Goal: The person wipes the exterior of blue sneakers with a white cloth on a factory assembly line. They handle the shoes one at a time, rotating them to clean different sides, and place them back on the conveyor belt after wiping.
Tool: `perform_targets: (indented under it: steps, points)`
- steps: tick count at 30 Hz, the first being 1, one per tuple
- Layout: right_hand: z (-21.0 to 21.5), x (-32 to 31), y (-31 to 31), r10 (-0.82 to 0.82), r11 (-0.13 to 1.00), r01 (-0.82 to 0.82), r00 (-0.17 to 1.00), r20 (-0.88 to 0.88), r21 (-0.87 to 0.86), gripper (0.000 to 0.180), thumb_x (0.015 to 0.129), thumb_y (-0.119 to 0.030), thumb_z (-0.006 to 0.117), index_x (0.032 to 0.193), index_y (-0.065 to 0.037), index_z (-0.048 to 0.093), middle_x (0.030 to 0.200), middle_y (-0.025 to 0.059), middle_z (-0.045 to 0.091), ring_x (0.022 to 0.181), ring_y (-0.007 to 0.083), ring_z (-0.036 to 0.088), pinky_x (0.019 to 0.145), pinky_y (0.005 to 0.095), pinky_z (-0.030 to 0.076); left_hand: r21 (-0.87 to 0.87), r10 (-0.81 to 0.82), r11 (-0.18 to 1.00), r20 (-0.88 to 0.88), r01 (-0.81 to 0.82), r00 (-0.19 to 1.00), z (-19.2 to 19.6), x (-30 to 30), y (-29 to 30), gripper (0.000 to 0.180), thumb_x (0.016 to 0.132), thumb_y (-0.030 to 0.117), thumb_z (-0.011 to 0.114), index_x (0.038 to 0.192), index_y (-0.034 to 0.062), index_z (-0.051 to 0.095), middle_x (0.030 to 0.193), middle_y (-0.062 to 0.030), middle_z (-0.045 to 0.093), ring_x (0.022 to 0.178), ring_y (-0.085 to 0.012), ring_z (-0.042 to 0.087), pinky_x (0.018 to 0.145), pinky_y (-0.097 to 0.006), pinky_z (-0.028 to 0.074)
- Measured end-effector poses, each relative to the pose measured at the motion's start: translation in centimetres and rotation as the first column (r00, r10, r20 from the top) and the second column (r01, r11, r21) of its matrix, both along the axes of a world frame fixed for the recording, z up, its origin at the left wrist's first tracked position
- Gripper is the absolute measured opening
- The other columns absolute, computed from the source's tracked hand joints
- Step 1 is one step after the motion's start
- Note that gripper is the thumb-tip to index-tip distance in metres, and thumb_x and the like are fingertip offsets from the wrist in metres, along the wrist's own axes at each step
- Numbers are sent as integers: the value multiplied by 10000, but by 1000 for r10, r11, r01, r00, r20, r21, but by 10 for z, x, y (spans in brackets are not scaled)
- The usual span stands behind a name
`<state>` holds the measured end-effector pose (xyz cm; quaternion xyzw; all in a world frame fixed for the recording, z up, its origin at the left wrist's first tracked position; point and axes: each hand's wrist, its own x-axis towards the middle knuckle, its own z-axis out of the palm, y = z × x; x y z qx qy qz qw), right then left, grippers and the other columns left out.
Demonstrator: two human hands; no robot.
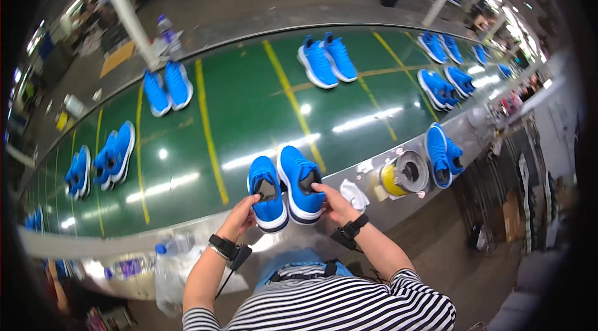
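Blue pair of shoes [285, 189] at the near edge of the green belt [249, 100], toes pointing away, soles white. Left hand [242, 219] closed on the heel of the left shoe [268, 194], fingers curled round the back and thumb at the collar. Right hand [333, 203] closed on the right shoe [299, 183], fingers hooked over the opening. Best done, by the look of it, with both heels held level and the two shoes kept side by side, just touching, so neither tips off the metal rim [349, 175] along the near edge. Grip better kept at the heels, clear of the uppers. Open room straight ahead: bare belt between the yellow lines [208, 138], with other blue pairs [327, 60] well apart toward the far edge and left end. Tighter to the right, where a roll of yellow tape [398, 176], a white rag [356, 195] and another pair [443, 155] sit on the rim.
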<state>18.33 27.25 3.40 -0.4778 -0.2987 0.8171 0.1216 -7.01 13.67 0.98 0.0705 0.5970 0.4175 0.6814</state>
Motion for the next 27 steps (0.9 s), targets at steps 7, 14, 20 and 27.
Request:
perform_targets:
  steps: [7,14,20,27]
  points:
    - [10,-21,117,34,926,22,990,-140,378,482,833,-306,622,1252,-90,521,1036,10,615,839,118,591,710,277,481,273,254,942,-200,-195,946,-4,16,115,344,813,362,596,1081,147,579,966,12,616,827,-123,576,696,-277,442]
    - [-117,-96,131,-158,629,-216,905,395,747,740,832,-453,555,1412,-77,290,1233,307,457,1150,467,439,986,485,356,-9,65,997,-393,-74,917,-47,7,157,727,864,486,527,1450,167,238,1421,-71,346,1212,-300,397,917,-465,349]
    - [-90,-49,85,-240,506,-137,926,292,852,531,849,-333,607,1247,-6,478,1115,226,548,1050,350,517,904,416,413,61,69,997,-388,-49,919,-61,-22,128,640,893,436,521,1398,97,322,1370,-147,371,1198,-323,410,927,-481,381]
    - [11,103,-29,5,600,-105,992,127,793,239,861,-192,615,1034,-27,632,813,36,637,722,97,555,668,263,461,184,-63,975,-305,123,950,-49,-3,48,413,888,312,581,1202,52,513,1106,-92,572,1019,-216,547,835,-384,461]
